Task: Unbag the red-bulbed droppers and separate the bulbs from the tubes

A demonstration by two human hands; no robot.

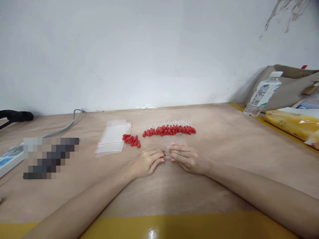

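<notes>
My left hand (150, 162) pinches a red rubber bulb, mostly hidden by the fingertips. Facing it, my right hand (186, 157) is closed on a thin clear glass dropper tube (167, 157), whose end meets the bulb between the hands. Several bare glass tubes (181, 139) lie side by side just beyond my right fingers. Behind them is a row of droppers (171, 129) with red bulbs toward me and clear tubes pointing at the wall. Loose red bulbs (132, 140) form a small pile beyond my left hand.
Clear zip bags (113, 137) lie stacked left of the loose bulbs. A blurred-out dark object (53, 159), a power strip (11, 162) and a grey cable (67, 125) are at the left. At the right are a plastic bottle (263, 94), a yellow package (291, 122) and a cardboard box (289, 89).
</notes>
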